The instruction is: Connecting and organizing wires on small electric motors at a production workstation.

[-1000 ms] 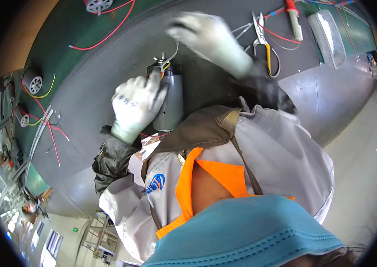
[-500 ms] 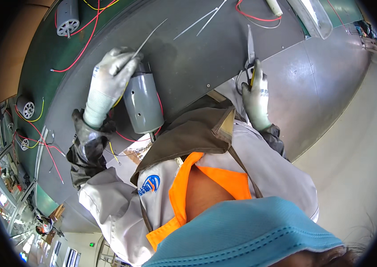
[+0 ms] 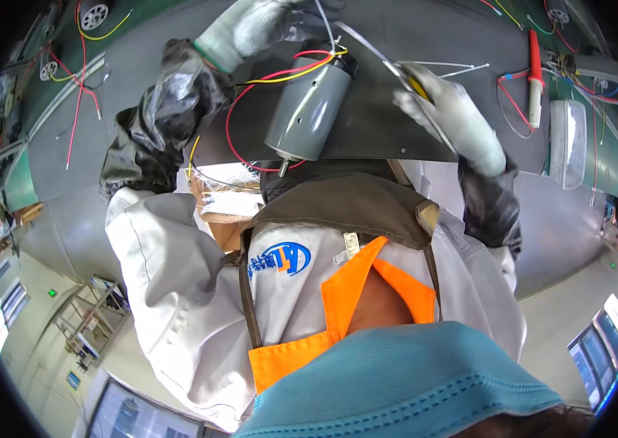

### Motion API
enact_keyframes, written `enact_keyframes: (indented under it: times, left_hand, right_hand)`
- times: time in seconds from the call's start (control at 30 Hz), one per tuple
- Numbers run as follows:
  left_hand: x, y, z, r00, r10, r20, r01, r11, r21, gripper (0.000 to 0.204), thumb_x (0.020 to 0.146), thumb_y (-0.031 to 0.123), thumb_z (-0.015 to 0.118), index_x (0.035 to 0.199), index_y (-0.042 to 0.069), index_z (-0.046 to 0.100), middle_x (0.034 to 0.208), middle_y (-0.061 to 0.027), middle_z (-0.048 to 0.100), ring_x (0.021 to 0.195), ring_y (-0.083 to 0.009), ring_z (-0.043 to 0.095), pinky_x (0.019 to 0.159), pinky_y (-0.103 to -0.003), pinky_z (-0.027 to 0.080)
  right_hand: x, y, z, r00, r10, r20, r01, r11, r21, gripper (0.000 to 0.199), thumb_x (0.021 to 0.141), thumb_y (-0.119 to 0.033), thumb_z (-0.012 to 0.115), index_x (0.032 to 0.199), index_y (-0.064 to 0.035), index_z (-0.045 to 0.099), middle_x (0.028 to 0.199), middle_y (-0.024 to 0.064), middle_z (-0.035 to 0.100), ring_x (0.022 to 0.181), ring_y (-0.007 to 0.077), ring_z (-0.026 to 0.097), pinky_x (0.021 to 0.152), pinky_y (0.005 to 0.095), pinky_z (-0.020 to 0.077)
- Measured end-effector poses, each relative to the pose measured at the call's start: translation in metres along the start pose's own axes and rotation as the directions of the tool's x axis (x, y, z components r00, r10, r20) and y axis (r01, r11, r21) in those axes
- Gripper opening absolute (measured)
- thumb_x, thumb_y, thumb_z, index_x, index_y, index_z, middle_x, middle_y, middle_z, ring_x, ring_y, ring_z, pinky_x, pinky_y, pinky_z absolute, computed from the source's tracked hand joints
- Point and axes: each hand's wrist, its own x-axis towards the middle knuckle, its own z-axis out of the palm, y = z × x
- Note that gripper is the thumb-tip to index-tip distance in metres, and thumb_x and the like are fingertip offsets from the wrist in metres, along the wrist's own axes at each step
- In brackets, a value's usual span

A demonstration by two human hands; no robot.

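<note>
A grey cylindrical motor (image 3: 307, 113) lies on the dark worktop, its shaft toward me. Red and yellow wires (image 3: 291, 73) gather at its far end, where a white cable tie (image 3: 326, 23) stands up from them. My left hand (image 3: 258, 29), in a white glove, is closed at the tie's upper part, near the picture's top edge; some fingertips are hidden. Gloved too, my right hand (image 3: 458, 120) grips scissors (image 3: 376, 52) with yellow and black on the handle. Their blades point up and left, close to the tie. Whether they touch it I cannot tell.
Loose white cable ties (image 3: 462, 71) lie beyond my right hand. A red and white stick-shaped tool (image 3: 535, 80) and a clear plastic tray (image 3: 568, 142) are on the right. More motors (image 3: 94, 14) with wires sit at the far left. Below the worktop edge is an open carton (image 3: 225, 208).
My right hand has brought the scissors from the worktop's right side to the motor's far end. The motor now leans the other way, and my left hand sits higher in view.
</note>
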Motion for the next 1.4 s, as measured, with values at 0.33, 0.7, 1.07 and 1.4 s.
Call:
enact_keyframes:
  times: [0.33, 0.7, 1.07, 1.4]
  left_hand:
    - [-0.009, 0.023, -0.002, 0.825, -0.562, 0.05, 0.487, 0.665, -0.566, 0.037, 0.111, 0.03, 0.046, 0.114, -0.001, 0.067, 0.097, -0.003, 0.071, 0.09, -0.0125, 0.068, 0.082, -0.029, 0.054]
    - [-0.108, 0.108, 0.03, 0.831, -0.269, -0.487, 0.522, 0.681, 0.514, 0.058, 0.084, 0.016, 0.073, 0.137, 0.002, 0.056, 0.131, -0.0228, 0.061, 0.119, -0.0436, 0.059, 0.102, -0.051, 0.048]
    - [-0.057, -0.032, 0.023, 0.329, -0.354, -0.876, 0.909, 0.37, 0.192, 0.063, 0.1, 0.036, 0.058, 0.155, 0.014, 0.038, 0.128, -0.0296, 0.052, 0.114, -0.0487, 0.06, 0.093, -0.054, 0.052]
    - [-0.115, -0.077, -0.048, 0.454, -0.811, -0.37, 0.311, 0.533, -0.787, 0.025, 0.1, 0.026, 0.06, 0.095, 0.002, 0.067, 0.083, -0.0051, 0.065, 0.071, -0.0162, 0.06, 0.062, -0.027, 0.045]
  right_hand:
    - [0.021, -0.055, -0.002, 0.999, 0.036, 0.041, 0.0, 0.753, -0.659, 0.07, 0.092, -0.06, 0.067, 0.136, -0.0063, 0.059, 0.107, 0.0211, 0.073, 0.098, 0.0415, 0.071, 0.081, 0.0465, 0.0568]
    - [0.024, -0.001, 0.044, 0.895, -0.364, -0.257, 0.207, 0.851, -0.482, 0.051, 0.09, -0.039, 0.076, 0.124, -0.0023, 0.066, 0.096, 0.0195, 0.072, 0.086, 0.0317, 0.072, 0.072, 0.0414, 0.058]
    - [0.273, -0.105, 0.067, 0.941, -0.316, -0.121, 0.322, 0.946, 0.034, 0.041, 0.098, -0.035, 0.061, 0.117, 0.0012, 0.067, 0.101, 0.0244, 0.072, 0.096, 0.0417, 0.07, 0.085, 0.0492, 0.0551]
    - [0.042, 0.015, 0.0, 0.976, -0.055, -0.21, 0.142, 0.893, 0.428, 0.031, 0.101, -0.022, 0.065, 0.122, -0.0008, 0.071, 0.118, 0.0134, 0.071, 0.107, 0.0227, 0.068, 0.092, 0.0341, 0.0534]
